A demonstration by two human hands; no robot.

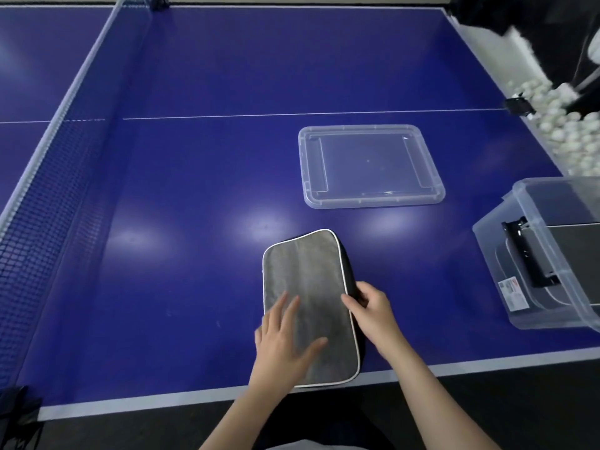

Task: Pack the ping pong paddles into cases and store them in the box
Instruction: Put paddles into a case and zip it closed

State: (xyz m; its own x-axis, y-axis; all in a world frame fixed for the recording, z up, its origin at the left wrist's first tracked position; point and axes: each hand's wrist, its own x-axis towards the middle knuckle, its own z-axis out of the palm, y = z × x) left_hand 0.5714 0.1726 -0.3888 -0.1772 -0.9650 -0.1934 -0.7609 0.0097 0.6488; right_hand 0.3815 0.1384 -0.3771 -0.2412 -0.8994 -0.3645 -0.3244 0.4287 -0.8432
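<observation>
Seemingly, the case (310,303) near the table's (211,76) front edge is being closed, pressed by the spread-fingered left hand (285,344) and pinched at its side by the right hand (373,311), after which lifting into the box (548,254) is called for.

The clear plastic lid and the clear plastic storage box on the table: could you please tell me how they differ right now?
The clear plastic lid lies flat near the middle of the blue table; the clear plastic storage box stands at the right edge, partly out of frame. The lid is shallow and holds nothing; the box is deep and already holds grey cases. The box carries a label; the lid shows none. Both are transparent, rectangular, and untouched by either hand.
</observation>
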